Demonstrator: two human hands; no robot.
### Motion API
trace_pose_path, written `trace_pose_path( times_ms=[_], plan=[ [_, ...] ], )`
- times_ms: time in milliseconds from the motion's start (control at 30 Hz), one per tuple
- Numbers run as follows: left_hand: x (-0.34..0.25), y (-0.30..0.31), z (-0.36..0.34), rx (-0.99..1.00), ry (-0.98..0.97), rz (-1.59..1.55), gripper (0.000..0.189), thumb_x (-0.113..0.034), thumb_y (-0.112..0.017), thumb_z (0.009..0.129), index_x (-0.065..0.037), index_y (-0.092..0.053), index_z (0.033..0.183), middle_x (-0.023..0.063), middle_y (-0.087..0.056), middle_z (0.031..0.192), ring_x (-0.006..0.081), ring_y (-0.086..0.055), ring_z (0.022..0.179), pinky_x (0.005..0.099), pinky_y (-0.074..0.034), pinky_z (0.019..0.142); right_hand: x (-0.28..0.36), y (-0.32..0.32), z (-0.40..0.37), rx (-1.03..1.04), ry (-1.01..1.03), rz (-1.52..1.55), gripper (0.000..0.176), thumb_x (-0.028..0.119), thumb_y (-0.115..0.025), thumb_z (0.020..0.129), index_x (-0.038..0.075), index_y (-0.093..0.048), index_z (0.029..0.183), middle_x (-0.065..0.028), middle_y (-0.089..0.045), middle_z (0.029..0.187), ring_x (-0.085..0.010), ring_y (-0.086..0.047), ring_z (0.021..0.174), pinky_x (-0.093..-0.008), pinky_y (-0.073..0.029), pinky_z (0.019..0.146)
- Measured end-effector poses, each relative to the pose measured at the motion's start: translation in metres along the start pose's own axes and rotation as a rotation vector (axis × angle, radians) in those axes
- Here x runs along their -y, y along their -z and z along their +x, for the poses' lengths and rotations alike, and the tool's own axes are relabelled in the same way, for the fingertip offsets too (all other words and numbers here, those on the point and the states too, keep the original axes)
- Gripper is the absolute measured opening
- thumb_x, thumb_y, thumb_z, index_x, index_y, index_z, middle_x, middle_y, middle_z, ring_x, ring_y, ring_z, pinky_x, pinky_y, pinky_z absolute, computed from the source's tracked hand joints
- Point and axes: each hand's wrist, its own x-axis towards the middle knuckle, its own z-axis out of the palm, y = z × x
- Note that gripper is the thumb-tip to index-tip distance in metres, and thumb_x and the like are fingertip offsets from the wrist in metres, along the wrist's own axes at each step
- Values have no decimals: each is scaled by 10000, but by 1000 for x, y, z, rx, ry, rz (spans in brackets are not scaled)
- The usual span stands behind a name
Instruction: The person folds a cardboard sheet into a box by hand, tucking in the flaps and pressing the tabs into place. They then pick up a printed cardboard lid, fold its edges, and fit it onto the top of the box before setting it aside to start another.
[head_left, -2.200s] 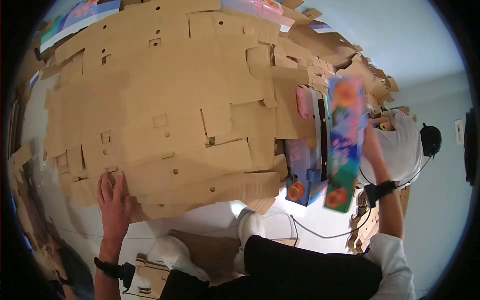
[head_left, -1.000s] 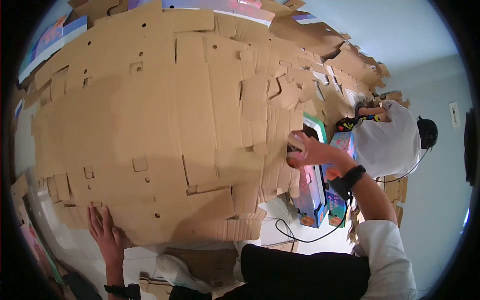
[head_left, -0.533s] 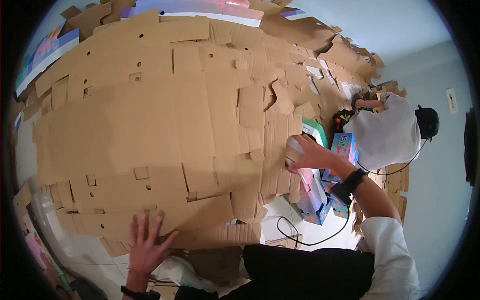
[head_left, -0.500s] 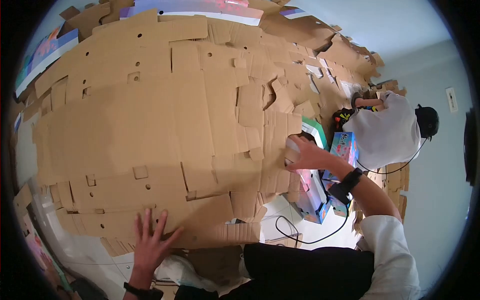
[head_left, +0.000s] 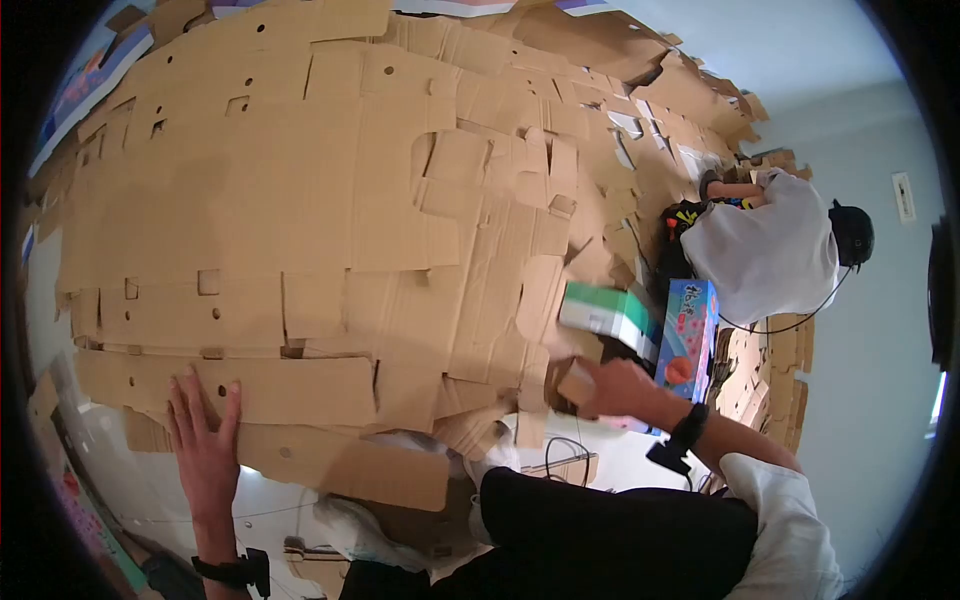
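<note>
My left hand (head_left: 207,440) lies flat on a flattened cardboard sheet (head_left: 290,390), near its front edge, with the fingers spread. My right hand (head_left: 628,388) is closed around a brown cardboard flap (head_left: 574,384) at the right edge of the pile; its fingertips are blurred and partly hidden. A wide stack of flattened cardboard (head_left: 250,210), with small holes and slots cut in it, stretches away from me. Just beyond my right hand are a green and white box (head_left: 610,312) and a blue printed box (head_left: 688,335).
A person in a light shirt and dark cap (head_left: 770,240) crouches at the right, beside more cardboard. A black cable (head_left: 568,445) lies on the white tiled floor near my legs. Clear plastic wrapping (head_left: 365,535) lies beside my knees, and printed sheets line the left edge.
My right hand has moved toward me along the pile's right edge, with cardboard in it. My left hand has slid left. The upper sheets have shifted, and the green box shows more.
</note>
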Motion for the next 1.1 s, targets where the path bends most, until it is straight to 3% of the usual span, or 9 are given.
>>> trace_pose_path(
  times_ms=[267, 333, 367, 467, 567, 633, 733, 867, 1100],
  plan=[
    [-10, -14, -4, -55, 128, -19, 698, -21, -570, 1016, -320, -459, 1637, 196, -188, 1809, 523, -230, 1630, 643, -351, 1279, -54, -132, -53, 334, -17, -234, 1136, 575, -838, 804, -108, -390, 1594, -327, -762, 1126, -455, -768, 1083, -525, -642, 880],
    [-12, -11, -4, -27, 137, -24, 731, -9, -584, 1001, -325, -449, 1646, 195, -183, 1811, 523, -220, 1633, 646, -351, 1277, -81, -159, -10, 698, 408, -580, 749, 512, -734, 886, -41, -640, 1384, -269, -776, 1178, -398, -778, 1051, -541, -626, 866],
    [-12, -11, -3, -16, 145, -26, 748, -3, -590, 993, -327, -444, 1650, 195, -181, 1812, 522, -216, 1634, 647, -352, 1275, -82, -151, 9, 783, 473, -638, 667, 499, -711, 914, -24, -679, 1326, -256, -784, 1149, -390, -780, 1027, -540, -622, 859],
    [-10, -11, -2, -29, 141, -49, 784, 20, -598, 972, -325, -437, 1657, 190, -176, 1815, 524, -212, 1635, 650, -350, 1275, -43, -38, 17, 631, 71, -312, 487, 461, -643, 997, 26, -795, 1154, -218, -809, 1061, -368, -787, 952, -537, -612, 840],
    [-12, -13, -6, -18, 145, -62, 788, 24, -596, 969, -320, -435, 1659, 195, -176, 1814, 525, -211, 1635, 652, -339, 1280, -40, 23, 27, 682, -28, 238, 510, 529, -711, 980, 37, -833, 1039, -183, -822, 942, -354, -790, 901, -536, -613, 815],
    [-15, -14, -5, -40, 147, -47, 791, 27, -595, 971, -319, -431, 1664, 196, -174, 1814, 526, -212, 1634, 655, -330, 1283, -35, 59, 39, 474, 112, 297, 634, 587, -758, 932, -3, -788, 1161, -211, -804, 1179, -321, -773, 1082, -449, -604, 955],
    [-16, -18, -7, -58, 145, -28, 785, 21, -594, 977, -312, -427, 1667, 199, -172, 1814, 527, -214, 1634, 659, -321, 1286, -40, 45, 47, -350, 221, -329, 730, 595, -782, 928, 5, -701, 1351, -225, -723, 1394, -305, -699, 1271, -438, -570, 1026],
    [-13, -23, -7, -104, 130, -33, 762, 8, -589, 991, -312, -431, 1664, 192, -167, 1817, 528, -212, 1634, 666, -319, 1285, -99, -2, 93, 175, 63, 493, 843, 687, -793, 876, 21, -656, 1375, -257, -703, 1316, -350, -664, 1255, -447, -527, 1059],
    [-15, -23, -3, -81, 146, -42, 751, 6, -578, 1005, -332, -424, 1657, 194, -165, 1817, 524, -206, 1638, 662, -321, 1286, -111, -15, 79, 442, 48, -3, 800, 663, -725, 944, 94, -626, 1499, -231, -754, 1225, -317, -711, 1164, -460, -569, 986]
  ],
)
